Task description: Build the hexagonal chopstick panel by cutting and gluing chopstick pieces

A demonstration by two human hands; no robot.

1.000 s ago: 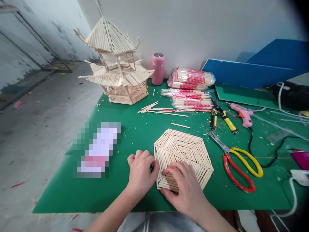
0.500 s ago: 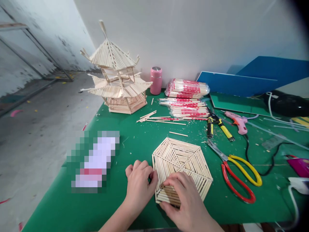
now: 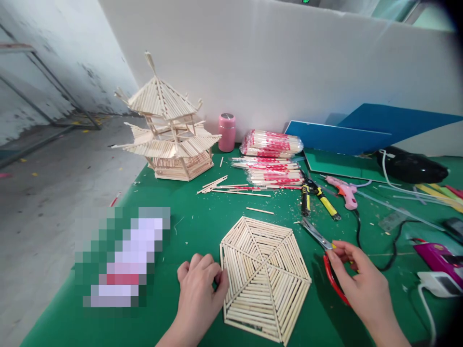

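Observation:
A many-sided panel of thin wooden sticks (image 3: 249,284), laid in wedge-shaped sections, lies flat on the green tabletop. Against its left edge rests my left hand (image 3: 202,289), fingers curled and their tips hidden. To the panel's right, my right hand (image 3: 358,279) has thumb and fingers closed around the handles of the scissors (image 3: 318,233), near the pivot. A red handle shows below the thumb; the yellow one is mostly covered. The blades lie low over the table, pointing away to the left. A single short stick (image 3: 259,210) lies beyond the panel.
A stick pagoda model (image 3: 170,144) stands at the back left, beside a pink flask (image 3: 226,132). Bagged sticks (image 3: 271,144), yellow-black pliers (image 3: 327,202) and a pink glue gun (image 3: 343,189) lie behind. A black cable (image 3: 394,255) and purple device (image 3: 436,258) are at right; a blurred patch covers the left.
My right hand has left the panel and moved right onto the scissors. My left hand keeps its place by the panel's edge. The view has shifted slightly.

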